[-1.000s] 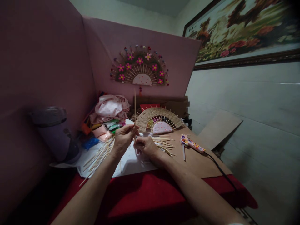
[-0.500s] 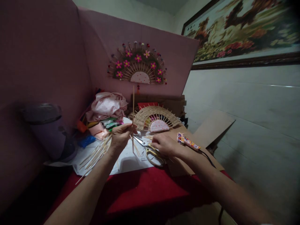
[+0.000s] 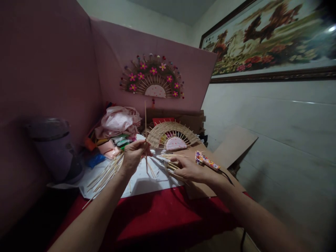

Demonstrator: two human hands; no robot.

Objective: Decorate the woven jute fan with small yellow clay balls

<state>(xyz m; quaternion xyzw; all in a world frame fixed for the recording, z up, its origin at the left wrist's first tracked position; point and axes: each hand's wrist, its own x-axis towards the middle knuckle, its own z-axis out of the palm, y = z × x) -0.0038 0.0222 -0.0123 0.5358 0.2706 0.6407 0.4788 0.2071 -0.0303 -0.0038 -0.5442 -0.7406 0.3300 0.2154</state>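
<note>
Left hand (image 3: 133, 154) is pinching a stick (image 3: 146, 122), right hand (image 3: 189, 169) touching scissors (image 3: 171, 165), closure unclear; I'm judging stick light, stiff, best held mid-length.

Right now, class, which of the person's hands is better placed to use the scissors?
Probably the right hand: it is at the scissors, by their handles, while the left hand is occupied, pinching an upright stick.

Red-clothed surface (image 3: 157, 213): white sheet (image 3: 139, 188) on L w/ thin sticks (image 3: 107, 171) on it; brown cardboard (image 3: 201, 190) on R w/ glue gun (image 3: 208, 161) on top.
</note>
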